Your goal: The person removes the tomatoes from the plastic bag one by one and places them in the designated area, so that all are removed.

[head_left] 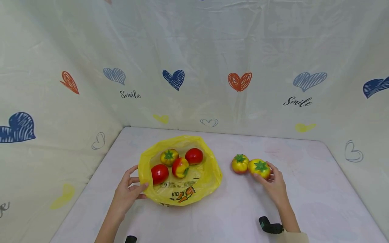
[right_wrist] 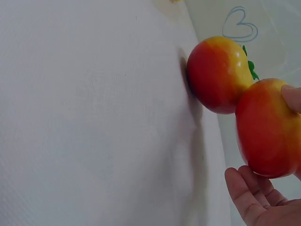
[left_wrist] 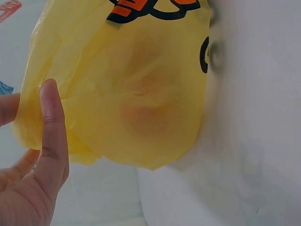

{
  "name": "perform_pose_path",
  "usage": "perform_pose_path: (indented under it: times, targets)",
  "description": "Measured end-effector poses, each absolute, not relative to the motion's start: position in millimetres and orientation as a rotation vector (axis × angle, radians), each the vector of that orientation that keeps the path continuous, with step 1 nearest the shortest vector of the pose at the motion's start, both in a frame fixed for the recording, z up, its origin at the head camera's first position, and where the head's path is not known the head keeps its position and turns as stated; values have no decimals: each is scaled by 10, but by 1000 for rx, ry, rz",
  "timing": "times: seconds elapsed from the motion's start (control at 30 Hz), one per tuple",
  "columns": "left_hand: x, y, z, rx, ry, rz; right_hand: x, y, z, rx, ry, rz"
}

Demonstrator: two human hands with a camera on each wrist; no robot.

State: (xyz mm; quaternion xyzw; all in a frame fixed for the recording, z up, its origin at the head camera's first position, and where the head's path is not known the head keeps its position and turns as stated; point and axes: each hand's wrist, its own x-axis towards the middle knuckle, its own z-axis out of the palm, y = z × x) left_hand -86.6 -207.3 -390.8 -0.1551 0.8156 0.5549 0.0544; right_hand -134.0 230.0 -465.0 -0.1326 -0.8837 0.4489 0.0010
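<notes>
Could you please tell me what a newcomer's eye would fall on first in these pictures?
Probably the bright yellow bag, left of centre on the table, its mouth open on four fruits and its edge held by the left hand. Next come two yellow-and-red fruits to its right, one held in the right hand. Behind, coloured hearts dot the pale curtain.
</notes>
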Motion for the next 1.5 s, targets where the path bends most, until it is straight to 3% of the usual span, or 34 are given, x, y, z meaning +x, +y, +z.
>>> perform_pose_path:
  times: [0.83,1.5]
  targets:
    - [-863,-2087,-3939,-461,2468,1693,-1567,2352,-4870,-657,-2655,1421]
    - [-859,-2080,-3922,-443,2478,1708,-1580,2347,-4836,-737,-2665,1486]
